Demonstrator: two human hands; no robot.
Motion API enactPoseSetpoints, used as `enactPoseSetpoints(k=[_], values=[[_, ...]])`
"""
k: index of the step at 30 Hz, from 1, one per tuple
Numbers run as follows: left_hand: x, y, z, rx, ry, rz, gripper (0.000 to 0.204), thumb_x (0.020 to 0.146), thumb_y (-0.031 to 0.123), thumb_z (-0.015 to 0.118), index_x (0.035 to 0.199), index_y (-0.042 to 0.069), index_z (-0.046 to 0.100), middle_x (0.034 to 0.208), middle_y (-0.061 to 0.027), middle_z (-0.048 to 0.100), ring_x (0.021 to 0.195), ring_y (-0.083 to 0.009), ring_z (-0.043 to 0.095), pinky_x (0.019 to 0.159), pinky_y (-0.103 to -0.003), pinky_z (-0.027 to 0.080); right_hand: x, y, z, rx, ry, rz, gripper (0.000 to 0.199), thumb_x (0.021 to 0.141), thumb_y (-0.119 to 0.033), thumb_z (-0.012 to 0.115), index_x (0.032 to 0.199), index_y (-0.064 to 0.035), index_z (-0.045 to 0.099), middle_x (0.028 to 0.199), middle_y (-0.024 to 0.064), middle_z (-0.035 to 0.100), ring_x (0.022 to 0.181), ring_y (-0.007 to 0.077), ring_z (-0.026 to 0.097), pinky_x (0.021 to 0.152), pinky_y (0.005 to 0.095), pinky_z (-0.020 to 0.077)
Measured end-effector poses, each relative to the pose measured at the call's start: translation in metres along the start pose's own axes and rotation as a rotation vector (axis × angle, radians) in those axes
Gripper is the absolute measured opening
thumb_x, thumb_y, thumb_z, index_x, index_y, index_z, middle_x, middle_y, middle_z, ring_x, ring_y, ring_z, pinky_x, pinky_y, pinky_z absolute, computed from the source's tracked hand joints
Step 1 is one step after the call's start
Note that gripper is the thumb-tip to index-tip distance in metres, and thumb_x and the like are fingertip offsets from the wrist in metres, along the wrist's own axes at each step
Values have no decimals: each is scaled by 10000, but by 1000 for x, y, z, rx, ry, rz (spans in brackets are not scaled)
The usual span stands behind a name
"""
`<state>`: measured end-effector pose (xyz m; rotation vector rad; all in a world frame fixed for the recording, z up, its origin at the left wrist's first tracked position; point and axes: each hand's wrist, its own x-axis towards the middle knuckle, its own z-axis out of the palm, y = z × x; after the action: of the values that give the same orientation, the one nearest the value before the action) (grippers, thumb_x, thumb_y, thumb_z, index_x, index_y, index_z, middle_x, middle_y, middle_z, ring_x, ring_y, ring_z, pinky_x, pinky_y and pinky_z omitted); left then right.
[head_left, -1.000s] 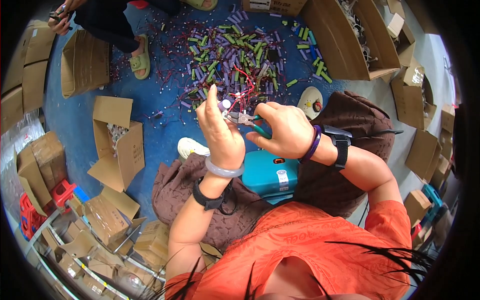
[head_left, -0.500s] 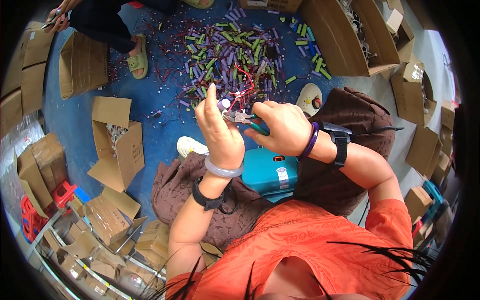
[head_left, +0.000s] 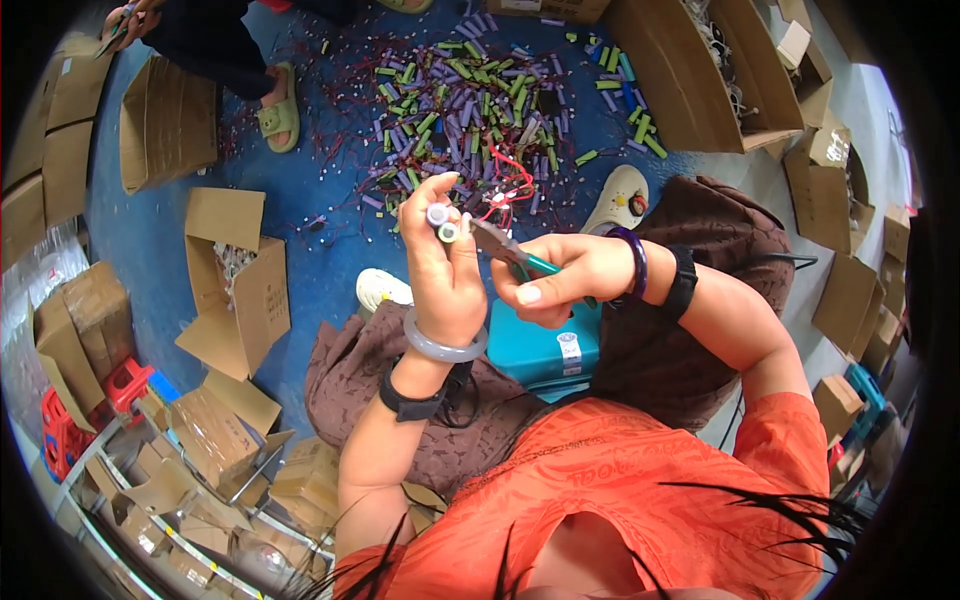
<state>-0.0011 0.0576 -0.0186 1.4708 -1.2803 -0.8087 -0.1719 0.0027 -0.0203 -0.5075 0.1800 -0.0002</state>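
Observation:
My left hand [head_left: 442, 275] is closed round a pair of cylindrical battery cells [head_left: 437, 214], whose round ends face up between the fingers. One looks purple, the other greenish. Red wires [head_left: 514, 180] with small white ends hang just beyond the fingertips; whether they join the cells I cannot tell. My right hand [head_left: 560, 278] grips green-handled cutting pliers [head_left: 498, 243]. Their jaws point left, with the tip close beside the cells. Fingers hide part of the handles and most of the cells.
Ahead on the blue floor [head_left: 330, 180] lies a heap of purple and green cells [head_left: 470, 110] with loose wires. Cardboard boxes [head_left: 235, 285] stand left and right. A teal case [head_left: 540, 345] sits between my legs. Another person's slippered foot [head_left: 280, 110] is at upper left.
My left hand has turned, bringing both cell ends into view. The pliers have swung to a steeper slant, and my right hand has dropped slightly and moved a little right.

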Motion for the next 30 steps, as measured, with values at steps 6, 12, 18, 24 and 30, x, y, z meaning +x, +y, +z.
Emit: enactPoseSetpoints(k=[6, 12, 18, 24, 30], values=[[-5, -15, -13, -118, 3, -131, 350, 984, 35, 514, 1323, 32, 430, 937, 15, 452, 797, -48, 426, 724, -193, 400, -4, -16, 4, 186, 99, -225, 257, 949, -289, 615, 879, -80, 483, 660, -22, 383, 574, 93, 366, 513, 271, 331], [-8, -18, -12, 103, -1, -79, 345, 970, -17, 498, 1309, 32, 455, 936, 23, 428, 818, -53, 406, 770, -197, 402, -1, -13, 7, -1476, 858, -184, 310, 744, -223, 741, 921, -24, 583, 829, 144, 617, 757, 351, 631, 644, 438, 499], [-5, -9, -5, 218, -11, -5, 465, 873, -134, 457, 1308, 32, 466, 1091, -61, 460, 940, -143, 481, 876, -271, 424, 4, -5, 10, -1511, 890, -294, 325, 725, -210, 761, 931, -31, 583, 811, 139, 595, 742, 349, 616, 618, 427, 486], [-3, -8, -2, 284, -25, 55, 506, 832, -154, 460, 1300, 36, 477, 1143, -107, 474, 1006, -213, 502, 910, -318, 421, 3, -4, 9, -1593, 923, -302, 314, 722, -212, 762, 926, -44, 592, 829, 137, 606, 739, 345, 619, 623, 431, 491], [-2, -7, -3, 247, -79, 25, 504, 810, -152, 465, 1279, 30, 499, 1118, -100, 493, 1000, -216, 508, 907, -308, 414, 0, -9, 7, -1637, 883, -232, 269, 742, -220, 748, 911, -66, 606, 784, 118, 620, 728, 332, 643, 617, 434, 507]])
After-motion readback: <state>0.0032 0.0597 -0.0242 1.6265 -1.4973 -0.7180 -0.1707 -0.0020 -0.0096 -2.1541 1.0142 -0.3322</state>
